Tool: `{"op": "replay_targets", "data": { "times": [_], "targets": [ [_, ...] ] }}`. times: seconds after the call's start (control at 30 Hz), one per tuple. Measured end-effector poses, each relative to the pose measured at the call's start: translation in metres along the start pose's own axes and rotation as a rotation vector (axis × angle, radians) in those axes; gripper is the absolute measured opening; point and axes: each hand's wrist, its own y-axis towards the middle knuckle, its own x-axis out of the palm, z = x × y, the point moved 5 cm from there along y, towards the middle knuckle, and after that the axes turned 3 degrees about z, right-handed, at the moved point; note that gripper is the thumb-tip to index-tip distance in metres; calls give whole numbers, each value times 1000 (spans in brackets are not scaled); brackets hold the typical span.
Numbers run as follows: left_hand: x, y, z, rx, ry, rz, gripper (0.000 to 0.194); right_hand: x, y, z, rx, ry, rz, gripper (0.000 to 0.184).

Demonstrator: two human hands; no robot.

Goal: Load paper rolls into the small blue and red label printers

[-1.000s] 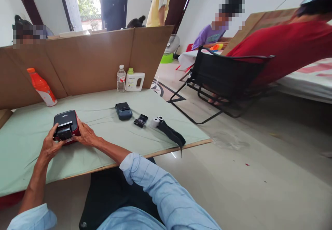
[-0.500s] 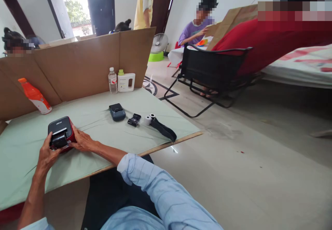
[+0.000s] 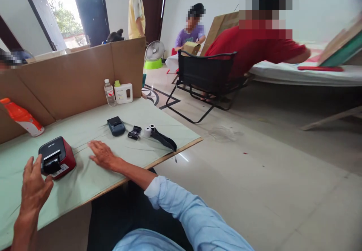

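Note:
A boxy red-and-black printer (image 3: 68, 155) sits on the pale green tabletop (image 3: 85, 183), with a dark glossy roll showing at its front. My left hand (image 3: 35, 185) is beside the printer's near left corner, thumb and fingers apart, holding nothing. I cannot tell whether its fingertips touch the casing. To the right of the printer, my right hand (image 3: 103, 155) is open and empty over the cloth, palm down. Beyond it lie a small dark blue-grey device (image 3: 116, 126), a black wrapped item (image 3: 134, 132), small white paper rolls (image 3: 148, 131) and a black strap (image 3: 164, 140).
A cardboard partition (image 3: 82, 81) stands along the table's far side. Against it are an orange bottle (image 3: 24, 117), a clear water bottle (image 3: 109, 94) and a white jug (image 3: 123, 94). A person in red sits on a black folding chair (image 3: 207, 72) at the right; other people are farther back.
Both hands have come off the printer's sides, the right one moving right and the left one back toward me. The view has turned to the right.

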Motion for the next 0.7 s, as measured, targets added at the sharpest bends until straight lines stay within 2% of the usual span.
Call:
{"op": "replay_targets", "data": {
  "times": [0.1,0.17,0.27,0.33,0.5,0.7],
  "targets": [
    [-8,2,45,72,-15,48,75,-45,-16,41,137,-209,74,57],
    [-3,4,74,130,-49,45,73,-73,-26,65,229,-359,88,48],
    [18,8,105,217,-109,-10,66,-106,-40,93,356,-531,90,36],
    [38,12,115,249,-144,-58,62,-119,-46,106,418,-602,74,36],
    [90,25,126,262,-168,-195,55,-128,-50,125,466,-644,2,38],
    [124,38,139,286,-178,-287,54,-120,-53,136,430,-614,-31,25]
  ]
}}
